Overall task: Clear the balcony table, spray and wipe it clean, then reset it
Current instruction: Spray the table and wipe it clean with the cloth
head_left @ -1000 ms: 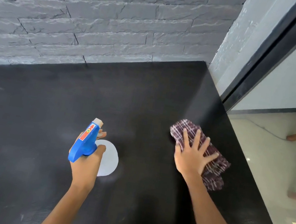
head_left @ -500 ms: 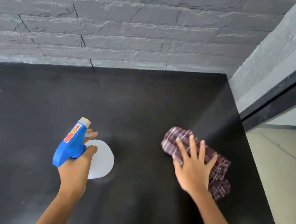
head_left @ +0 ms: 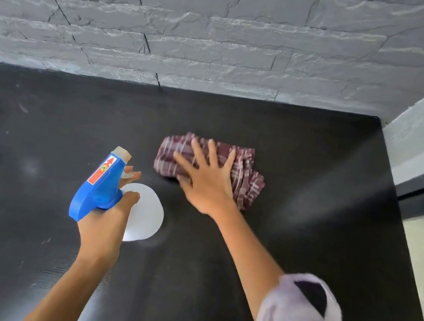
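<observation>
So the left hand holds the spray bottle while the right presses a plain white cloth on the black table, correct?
Not quite: the head view shows the cloth is maroon plaid, not plain white. The rest holds.

Black desk (head_left: 301,257), matte top with a faint weave texture, far edge set against a grey stone-brick wall (head_left: 224,37). A crumpled maroon plaid cloth (head_left: 244,176) lies on the top, slightly right of centre. Pale hazy smears mark the left part.
</observation>
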A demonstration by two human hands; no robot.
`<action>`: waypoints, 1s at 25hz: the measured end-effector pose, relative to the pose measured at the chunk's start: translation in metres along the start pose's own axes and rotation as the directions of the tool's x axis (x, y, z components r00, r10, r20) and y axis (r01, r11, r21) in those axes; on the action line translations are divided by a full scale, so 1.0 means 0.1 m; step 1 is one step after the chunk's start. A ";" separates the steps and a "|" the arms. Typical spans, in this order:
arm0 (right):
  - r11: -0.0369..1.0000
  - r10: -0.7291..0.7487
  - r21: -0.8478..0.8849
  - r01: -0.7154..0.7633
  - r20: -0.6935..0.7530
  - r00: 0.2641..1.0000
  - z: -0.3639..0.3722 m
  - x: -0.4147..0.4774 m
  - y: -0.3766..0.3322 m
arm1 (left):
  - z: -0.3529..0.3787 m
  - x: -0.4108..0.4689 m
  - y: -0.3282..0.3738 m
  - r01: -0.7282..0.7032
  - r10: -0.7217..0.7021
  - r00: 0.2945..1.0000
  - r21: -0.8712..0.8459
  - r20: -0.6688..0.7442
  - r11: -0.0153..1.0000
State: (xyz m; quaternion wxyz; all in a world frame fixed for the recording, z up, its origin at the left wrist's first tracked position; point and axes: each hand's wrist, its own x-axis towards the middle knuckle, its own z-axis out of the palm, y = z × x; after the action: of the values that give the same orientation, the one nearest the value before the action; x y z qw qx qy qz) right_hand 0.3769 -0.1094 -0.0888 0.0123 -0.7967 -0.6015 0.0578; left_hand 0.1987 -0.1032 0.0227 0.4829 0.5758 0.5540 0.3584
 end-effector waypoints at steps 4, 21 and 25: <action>0.985 -0.173 -0.026 0.172 -0.056 0.983 0.19 -1.19 0.06 | -0.11 0.01 -0.06 0.031 -0.031 0.998 0.002 -0.050 1.000; 1.000 -0.024 0.015 0.024 -0.039 0.999 0.35 -2.29 -1.45 | -1.33 -0.68 -0.54 0.036 -0.038 0.998 -0.032 -0.052 0.999; 0.973 -0.170 -0.164 0.165 -0.017 0.985 0.46 -3.61 -1.31 | -1.81 -0.85 -0.69 0.055 -0.055 0.998 -0.064 -0.001 0.996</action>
State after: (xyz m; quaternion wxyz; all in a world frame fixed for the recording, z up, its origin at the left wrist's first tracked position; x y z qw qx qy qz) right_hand 0.1498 -0.4217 -0.0947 -0.0382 -0.7422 -0.6691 -0.0047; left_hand -0.0040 -0.1638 0.0179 0.5100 0.5441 0.5584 0.3633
